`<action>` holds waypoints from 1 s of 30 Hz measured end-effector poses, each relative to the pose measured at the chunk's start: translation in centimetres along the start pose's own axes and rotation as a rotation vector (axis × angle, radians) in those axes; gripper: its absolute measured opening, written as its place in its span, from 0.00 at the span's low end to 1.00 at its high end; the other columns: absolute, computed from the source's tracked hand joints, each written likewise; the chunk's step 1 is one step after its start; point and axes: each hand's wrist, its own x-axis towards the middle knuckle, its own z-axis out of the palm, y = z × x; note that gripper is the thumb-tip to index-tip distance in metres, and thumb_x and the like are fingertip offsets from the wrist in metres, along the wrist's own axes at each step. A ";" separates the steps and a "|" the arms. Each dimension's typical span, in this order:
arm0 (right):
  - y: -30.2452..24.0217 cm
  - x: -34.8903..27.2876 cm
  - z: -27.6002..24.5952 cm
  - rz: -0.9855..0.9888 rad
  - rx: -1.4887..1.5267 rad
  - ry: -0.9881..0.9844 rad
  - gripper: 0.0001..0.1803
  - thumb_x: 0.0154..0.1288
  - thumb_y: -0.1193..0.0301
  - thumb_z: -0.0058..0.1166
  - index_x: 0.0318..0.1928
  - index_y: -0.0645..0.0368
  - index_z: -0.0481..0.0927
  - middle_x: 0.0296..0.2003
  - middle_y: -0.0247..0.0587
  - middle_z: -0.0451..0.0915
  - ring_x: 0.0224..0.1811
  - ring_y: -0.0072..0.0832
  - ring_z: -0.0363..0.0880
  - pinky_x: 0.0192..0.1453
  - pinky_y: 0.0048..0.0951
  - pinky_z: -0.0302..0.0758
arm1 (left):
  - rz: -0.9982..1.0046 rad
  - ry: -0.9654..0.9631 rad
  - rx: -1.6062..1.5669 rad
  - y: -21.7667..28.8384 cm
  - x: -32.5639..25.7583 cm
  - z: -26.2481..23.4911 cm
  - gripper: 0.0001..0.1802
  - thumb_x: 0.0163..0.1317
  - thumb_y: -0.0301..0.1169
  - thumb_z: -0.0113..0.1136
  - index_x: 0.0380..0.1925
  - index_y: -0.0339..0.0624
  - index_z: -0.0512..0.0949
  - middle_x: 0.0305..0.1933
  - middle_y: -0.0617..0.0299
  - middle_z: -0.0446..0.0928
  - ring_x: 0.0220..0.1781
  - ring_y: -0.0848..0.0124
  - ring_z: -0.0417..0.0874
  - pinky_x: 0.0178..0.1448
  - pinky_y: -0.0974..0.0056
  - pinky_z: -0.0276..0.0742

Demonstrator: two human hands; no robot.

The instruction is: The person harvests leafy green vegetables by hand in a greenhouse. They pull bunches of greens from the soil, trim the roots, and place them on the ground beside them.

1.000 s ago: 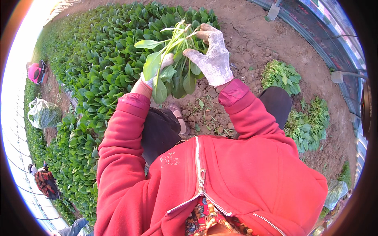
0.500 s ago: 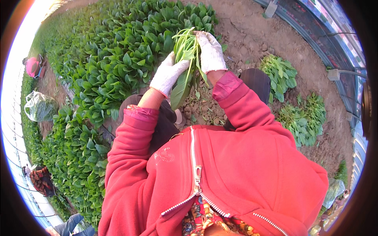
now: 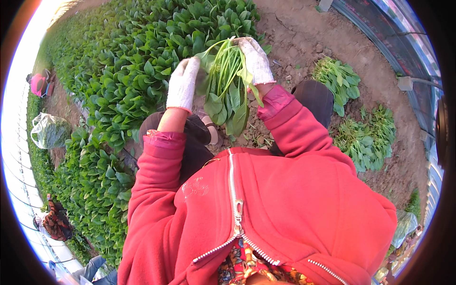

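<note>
Both my hands wear white knit gloves. My right hand (image 3: 255, 59) grips a bunch of spinach (image 3: 230, 78) by its gathered stem ends, and the broad green leaves hang down toward my knees. My left hand (image 3: 183, 83) is raised just left of the bunch, its fingers stretched upward. A blurred leaf lies between it and the bunch; whether the fingers touch that leaf is hard to make out. On the soil to the right lie two heaps of picked spinach, a smaller far heap (image 3: 336, 81) and a larger near heap (image 3: 368, 140).
Dense rows of growing spinach (image 3: 118, 61) cover the left side. Bare soil (image 3: 294, 28) runs along the right, up to a low plastic-sheeted wall (image 3: 380, 33). A filled clear bag (image 3: 50, 130) stands at left. Other people (image 3: 56, 223) are at the far left edge.
My left hand has come off the bunch and moved left and up. The bunch now hangs looser and more spread from my right hand, which has barely moved.
</note>
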 end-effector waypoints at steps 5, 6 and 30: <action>0.5 -1.3 1.5 0.231 0.238 -0.030 0.09 0.78 0.71 0.49 0.44 0.60 0.82 0.42 0.33 0.83 0.46 0.21 0.79 0.56 0.25 0.75 | 0.587 0.248 0.170 0.1 0.1 1.4 0.26 0.74 0.37 0.60 0.67 0.36 0.72 0.67 0.56 0.76 0.65 0.68 0.78 0.69 0.64 0.72; 0.6 -1.5 1.7 0.161 0.190 -0.065 0.09 0.78 0.71 0.49 0.43 0.60 0.82 0.40 0.34 0.83 0.46 0.22 0.79 0.55 0.25 0.74 | 0.615 0.185 0.142 0.2 0.0 1.6 0.27 0.74 0.37 0.60 0.68 0.36 0.71 0.68 0.54 0.76 0.67 0.68 0.77 0.70 0.63 0.71; -2.8 -3.6 5.0 0.070 0.049 0.174 0.22 0.66 0.65 0.63 0.55 0.65 0.75 0.48 0.54 0.84 0.54 0.41 0.85 0.60 0.37 0.79 | 0.137 -0.175 -0.337 -0.9 -2.8 3.3 0.33 0.68 0.21 0.61 0.71 0.39 0.63 0.60 0.57 0.78 0.55 0.66 0.83 0.59 0.62 0.81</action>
